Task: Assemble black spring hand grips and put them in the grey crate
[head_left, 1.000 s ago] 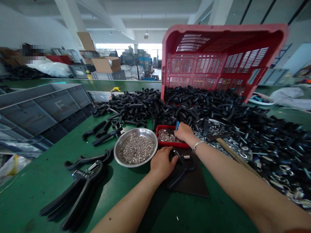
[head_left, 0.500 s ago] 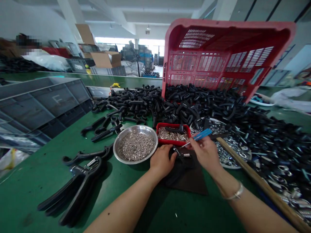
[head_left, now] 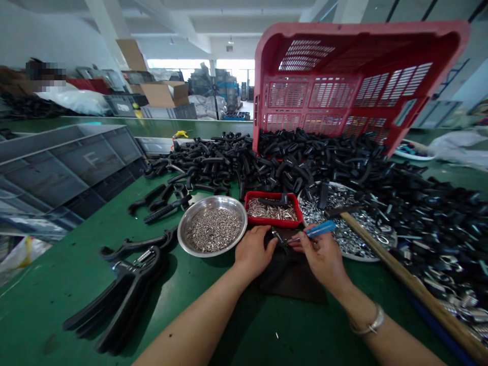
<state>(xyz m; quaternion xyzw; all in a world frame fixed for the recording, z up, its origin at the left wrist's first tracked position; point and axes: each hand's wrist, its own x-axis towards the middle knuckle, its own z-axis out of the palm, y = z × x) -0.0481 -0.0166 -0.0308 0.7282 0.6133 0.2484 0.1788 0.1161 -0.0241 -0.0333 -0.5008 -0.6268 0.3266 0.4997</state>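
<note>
Above mat [head_left: 308,288], R hand [head_left: 324,255] pinching slim scrwdrvr [head_left: 321,229], L hand [head_left: 253,249] clasping blk plastic grip [head_left: 281,261]

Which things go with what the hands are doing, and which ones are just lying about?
Go with the job, it seems:
- blue-handled tool, in the right hand
- black part, by the left hand
- dark mat, underneath

Probably just about:
- cardboard box
- yellow object
- grey crate
</note>
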